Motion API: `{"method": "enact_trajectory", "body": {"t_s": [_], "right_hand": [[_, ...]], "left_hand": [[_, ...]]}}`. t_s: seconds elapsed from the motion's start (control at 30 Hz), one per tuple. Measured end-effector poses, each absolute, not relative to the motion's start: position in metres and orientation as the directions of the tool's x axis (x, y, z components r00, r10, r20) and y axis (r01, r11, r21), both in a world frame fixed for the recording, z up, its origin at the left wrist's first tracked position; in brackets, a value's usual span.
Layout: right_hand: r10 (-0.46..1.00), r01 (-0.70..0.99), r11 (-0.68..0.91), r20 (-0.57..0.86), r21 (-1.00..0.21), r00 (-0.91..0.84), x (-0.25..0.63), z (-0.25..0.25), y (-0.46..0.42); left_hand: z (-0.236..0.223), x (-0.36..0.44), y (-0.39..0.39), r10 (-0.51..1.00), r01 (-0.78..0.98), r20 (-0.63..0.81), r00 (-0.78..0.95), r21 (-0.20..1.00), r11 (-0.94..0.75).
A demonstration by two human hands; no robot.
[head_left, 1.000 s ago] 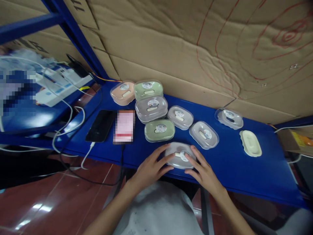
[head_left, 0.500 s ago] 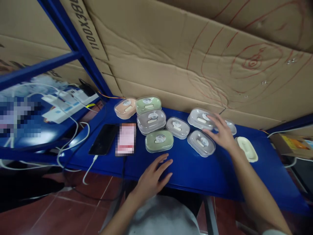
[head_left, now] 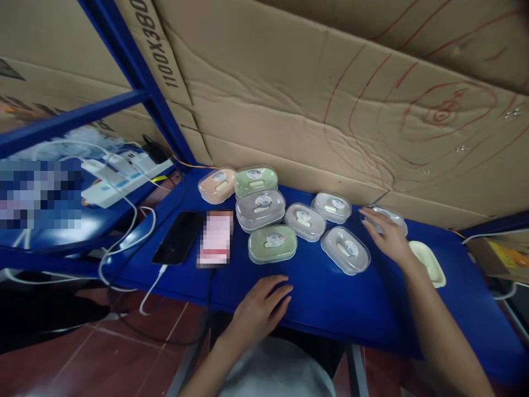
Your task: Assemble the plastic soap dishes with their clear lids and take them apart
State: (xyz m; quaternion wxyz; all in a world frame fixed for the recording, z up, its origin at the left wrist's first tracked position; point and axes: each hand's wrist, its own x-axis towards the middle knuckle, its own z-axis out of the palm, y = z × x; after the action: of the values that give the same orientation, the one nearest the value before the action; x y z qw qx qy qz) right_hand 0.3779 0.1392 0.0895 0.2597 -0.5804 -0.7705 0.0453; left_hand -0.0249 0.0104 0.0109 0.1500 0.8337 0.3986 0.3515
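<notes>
My right hand is at the back right with its fingers apart. It covers part of a grey soap box with a clear lid; whether it touches that box I cannot tell. Left of the hand sit two more grey lidded boxes, one near the cardboard and one nearer me. My left hand hovers at the front edge, fingers loosely spread and holding nothing. Closest to it is a green soap box. A cream oval tray lies beside my right forearm.
More lidded boxes stand at centre left: peach, green and grey, [with another grey box beside them. Two phones lie left on the blue table. Cables hang over the edge. Cardboard walls the back.
My right hand has moved off the back grey box towards the far-right one. That back box now sits a little further left. My left hand has barely moved.
</notes>
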Motion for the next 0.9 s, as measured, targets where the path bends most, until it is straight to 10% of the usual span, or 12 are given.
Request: {"method": "enact_trajectory", "body": {"t_s": [0.33, 0.53, 0.9], "right_hand": [[0.808, 0.922, -0.293, 0.45, -0.252, 0.38, 0.471, 0.008, -0.07], [0.845, 0.935, -0.196, 0.432, -0.295, 0.314, 0.402, -0.002, -0.143], [0.86, 0.858, 0.458, 0.359, -0.233, -0.361, 0.282, 0.037, -0.061]], "left_hand": [[0.017, -0.025, 0.018, 0.737, 0.523, 0.453, 0.502, 0.519, -0.676], [0.021, -0.028, 0.02, 0.713, 0.493, 0.427, 0.557, 0.52, -0.697], [0.029, -0.022, 0.012, 0.534, 0.356, 0.351, 0.77, 0.458, -0.815]]}}
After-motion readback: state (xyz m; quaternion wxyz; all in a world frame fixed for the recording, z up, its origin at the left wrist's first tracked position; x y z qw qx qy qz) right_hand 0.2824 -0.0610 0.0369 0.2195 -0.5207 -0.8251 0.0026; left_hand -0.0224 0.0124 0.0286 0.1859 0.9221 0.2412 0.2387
